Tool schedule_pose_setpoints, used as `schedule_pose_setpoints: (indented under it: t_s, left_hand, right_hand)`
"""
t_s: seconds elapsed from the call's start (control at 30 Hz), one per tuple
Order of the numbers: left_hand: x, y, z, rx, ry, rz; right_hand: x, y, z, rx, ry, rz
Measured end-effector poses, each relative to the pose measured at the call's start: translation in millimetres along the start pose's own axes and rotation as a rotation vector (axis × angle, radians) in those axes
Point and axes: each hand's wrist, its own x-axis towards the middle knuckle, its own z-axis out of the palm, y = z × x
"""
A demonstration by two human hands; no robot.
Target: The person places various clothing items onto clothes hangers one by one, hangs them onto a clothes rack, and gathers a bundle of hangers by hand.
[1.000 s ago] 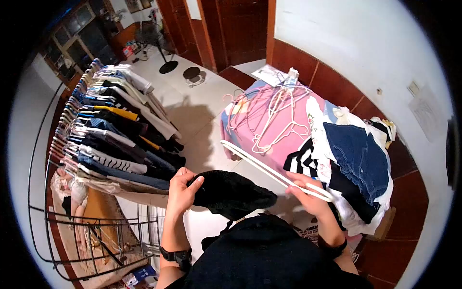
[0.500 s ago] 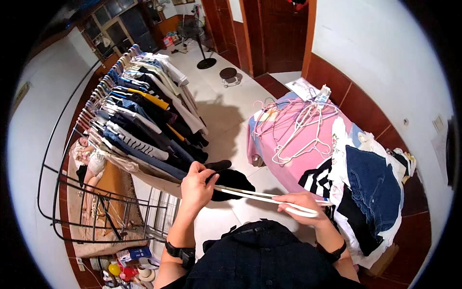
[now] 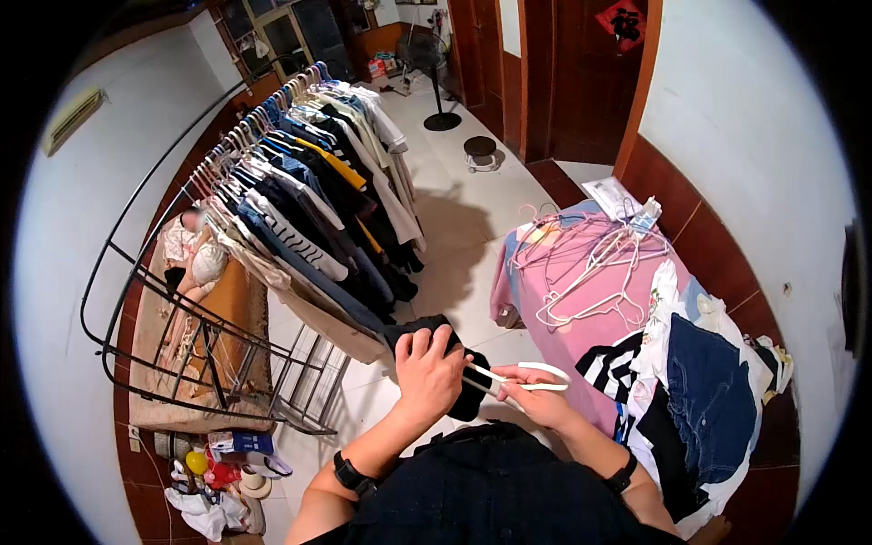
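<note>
My left hand [image 3: 429, 377] is closed on a black garment [image 3: 470, 398], its fingers bunched over the cloth near the lower end of the clothes rack. A white clothes hanger [image 3: 559, 372] runs from the garment to my right hand [image 3: 538, 396], whose fingers grip its near end. The far part of the hanger is hidden by the cloth and my left hand. Several garments on hangers [image 3: 309, 195] fill the rack just beyond my left hand.
A black metal rack frame [image 3: 213, 418] curves along the left. On the right, a pink-covered table [image 3: 581, 350] bears loose hangers [image 3: 595, 291] and a heap with denim [image 3: 713, 391]. A person [image 3: 204, 263] lies on a couch behind the rack. A stool [image 3: 480, 147] and fan [image 3: 442, 120] stand farther back.
My hands have come closer together, the right moving left with the hanger. My left hand has moved down and right and now covers part of the black garment. The whole view has shifted.
</note>
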Motion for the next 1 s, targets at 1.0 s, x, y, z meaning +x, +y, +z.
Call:
schedule_pose_setpoints:
  t_s: [1.0]
  left_hand:
    - [-11.6, -2.8, -42.4, -0.063, -0.066, 0.118]
  right_hand:
    - [-6.3, -27.4, -22.5, -0.527, 0.09, -0.377]
